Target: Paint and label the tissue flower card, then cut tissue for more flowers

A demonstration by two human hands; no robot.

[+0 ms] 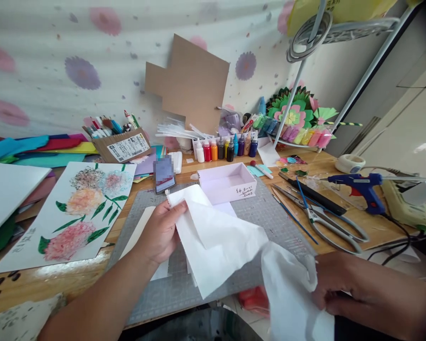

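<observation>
My left hand (163,232) pinches the upper left edge of a thin white tissue (220,237) between thumb and fingers, above the grey cutting mat (142,293). The tissue is creased and stretches right, narrowing in the middle before a second loose part hangs past the table's front edge. My right hand (344,289) is closed at the right side of that hanging part, with the fingertips partly hidden and slightly blurred. Behind the tissue, a shallow pale box (234,192) with handwriting on its side stands on the mat. White paper pieces (159,272) lie beneath my left hand.
Scissors (314,215) and a blue glue gun (367,182) with a cord lie at the right. A phone (165,175) and paint bottles (221,149) stand behind the mat. At the left is a flower painting (67,218). A metal rack (294,85) rises at the back right.
</observation>
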